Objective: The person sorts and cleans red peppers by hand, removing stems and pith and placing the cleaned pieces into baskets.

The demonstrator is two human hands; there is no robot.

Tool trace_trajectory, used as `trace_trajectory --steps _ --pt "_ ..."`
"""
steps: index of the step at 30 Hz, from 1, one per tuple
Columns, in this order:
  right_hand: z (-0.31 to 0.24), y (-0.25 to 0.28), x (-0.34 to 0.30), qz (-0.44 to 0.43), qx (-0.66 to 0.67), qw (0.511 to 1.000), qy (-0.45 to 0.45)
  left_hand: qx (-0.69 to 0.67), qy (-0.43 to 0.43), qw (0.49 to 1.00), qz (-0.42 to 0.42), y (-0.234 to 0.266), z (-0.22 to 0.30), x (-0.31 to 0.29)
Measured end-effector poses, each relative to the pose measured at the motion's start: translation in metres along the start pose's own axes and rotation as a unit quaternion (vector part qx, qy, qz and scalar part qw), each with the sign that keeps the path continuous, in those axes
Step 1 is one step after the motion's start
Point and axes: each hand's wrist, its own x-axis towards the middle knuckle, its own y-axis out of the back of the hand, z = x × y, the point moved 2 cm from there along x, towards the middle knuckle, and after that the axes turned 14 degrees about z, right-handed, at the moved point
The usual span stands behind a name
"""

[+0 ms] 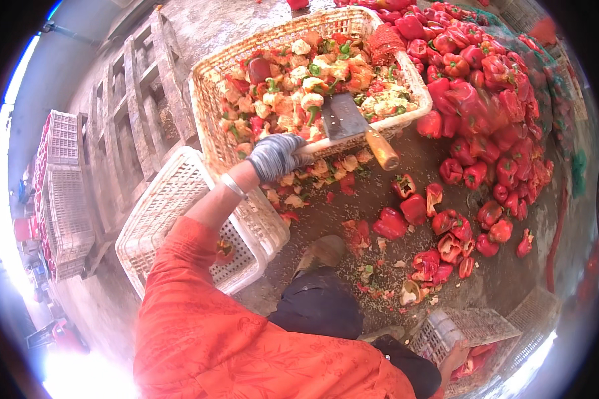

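Observation:
My left hand (276, 157), in a grey striped knit glove, is closed on the near rim of a large dirty plastic basket (209, 126). The basket holds pepper cores, seeds, green stems and red scraps (283, 100). A wide-bladed cleaver (344, 118) rests across the same rim, its wooden handle sticking out toward me. At the lower right, part of my right hand (452, 361) shows beside a crate (439, 332) with red peppers inside; its fingers are hidden.
A heap of red peppers (486, 100) lies at the right, with cut ones scattered nearer. An off-white basket (166, 193) stands at the left, before a wooden pallet (136, 100). Stacked crates (66, 193) are at the far left. Cores and seeds litter the floor by my shoe (323, 253).

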Motion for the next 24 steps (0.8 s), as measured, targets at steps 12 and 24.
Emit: trace_trajectory --steps 12,24 --pt "-0.009 0.017 -0.052 0.028 -0.035 0.999 0.003 0.160 0.394 0.891 0.161 0.018 -0.098 0.200" --pt "0.026 -0.020 0.004 0.044 0.043 0.989 0.132 -0.811 0.201 0.504 0.218 0.060 -0.048 0.055"
